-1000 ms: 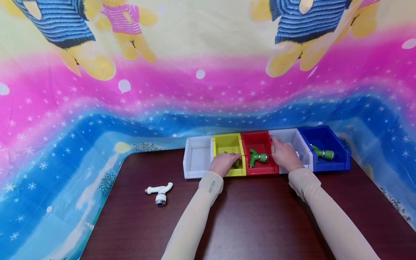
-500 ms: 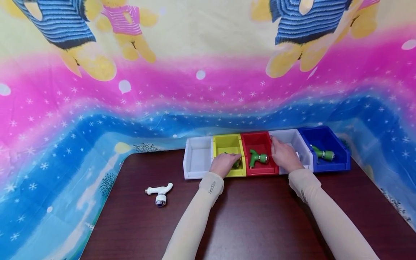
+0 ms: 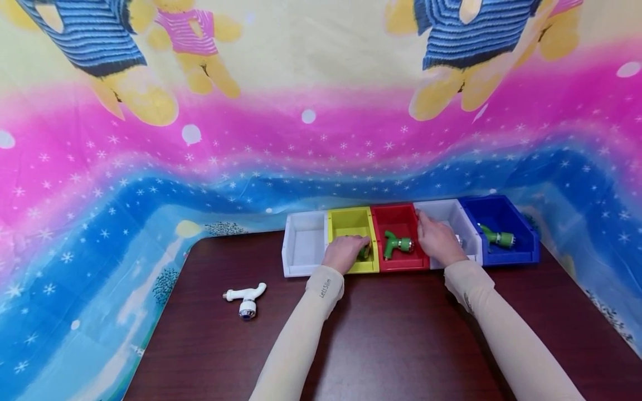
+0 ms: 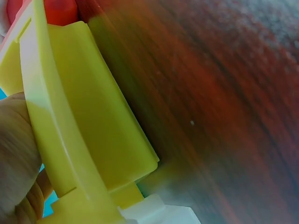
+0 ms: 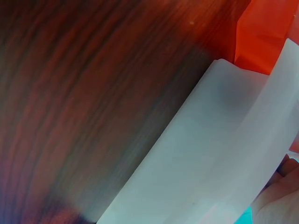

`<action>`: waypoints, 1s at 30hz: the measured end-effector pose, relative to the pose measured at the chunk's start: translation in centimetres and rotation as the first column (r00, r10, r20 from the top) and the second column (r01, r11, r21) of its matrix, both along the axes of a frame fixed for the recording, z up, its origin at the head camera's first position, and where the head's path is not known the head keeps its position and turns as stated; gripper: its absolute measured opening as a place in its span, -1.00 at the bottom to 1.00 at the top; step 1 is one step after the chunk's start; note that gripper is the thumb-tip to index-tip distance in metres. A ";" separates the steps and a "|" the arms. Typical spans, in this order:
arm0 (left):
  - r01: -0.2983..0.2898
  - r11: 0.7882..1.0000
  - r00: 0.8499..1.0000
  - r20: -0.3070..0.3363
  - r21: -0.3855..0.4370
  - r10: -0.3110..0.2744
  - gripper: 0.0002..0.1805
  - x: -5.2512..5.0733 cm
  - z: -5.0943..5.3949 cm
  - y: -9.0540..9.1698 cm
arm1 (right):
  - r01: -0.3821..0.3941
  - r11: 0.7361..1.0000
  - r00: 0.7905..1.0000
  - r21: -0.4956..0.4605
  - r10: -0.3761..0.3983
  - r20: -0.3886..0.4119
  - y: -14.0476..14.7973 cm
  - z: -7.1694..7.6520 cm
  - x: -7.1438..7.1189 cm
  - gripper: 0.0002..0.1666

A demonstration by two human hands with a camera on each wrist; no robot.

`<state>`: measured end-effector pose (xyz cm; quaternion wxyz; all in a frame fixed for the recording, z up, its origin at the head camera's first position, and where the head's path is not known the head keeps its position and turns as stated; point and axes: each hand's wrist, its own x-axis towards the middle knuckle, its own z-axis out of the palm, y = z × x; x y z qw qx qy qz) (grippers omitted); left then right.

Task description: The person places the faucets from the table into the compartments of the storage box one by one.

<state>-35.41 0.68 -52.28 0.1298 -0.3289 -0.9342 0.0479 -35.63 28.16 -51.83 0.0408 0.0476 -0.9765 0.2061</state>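
Note:
In the head view my left hand [image 3: 346, 252] reaches into the yellow bin [image 3: 349, 214], over a green tap [image 3: 364, 252] that it partly covers. Its fingertips are hidden, so a grip on the tap cannot be made out. My right hand [image 3: 440, 239] is in the right-hand white bin [image 3: 471, 236], its fingers beside the wall shared with the red bin [image 3: 393, 213]. A white piece [image 3: 458, 239] barely shows past that hand. In the left wrist view the hand [image 4: 18, 154] is behind the yellow front wall; in the right wrist view the hand [image 5: 280, 200] is behind the white wall.
Another green tap [image 3: 398, 244] lies in the red bin, and one more green tap [image 3: 499, 238] in the blue bin [image 3: 529, 253]. A white bin [image 3: 306, 270] ends the row at left. On the brown table [image 3: 381, 334] lies a white tap [image 3: 247, 299]. A printed cloth [image 3: 301, 145] hangs behind.
Both hands stay at the same bins, with hardly any movement. The whole head view shifts by only a few pixels.

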 end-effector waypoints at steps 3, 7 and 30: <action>0.012 1.000 1.000 0.006 0.025 -0.012 -0.60 -0.1 0.1 0.0 | 0.002 1.000 1.000 -0.002 -0.002 0.000 0.0 0.0 0.0 -0.38; 0.026 0.999 0.999 0.026 0.027 -0.027 -0.61 -0.3 0.2 -0.1 | 0.005 1.000 1.000 -0.004 -0.005 0.009 -0.1 0.1 0.0 -0.38; 0.149 0.983 0.988 -0.055 0.111 -0.144 -0.53 2.2 4.1 -6.3 | -0.010 1.000 0.999 0.022 0.011 -0.032 -0.2 0.1 0.2 -0.38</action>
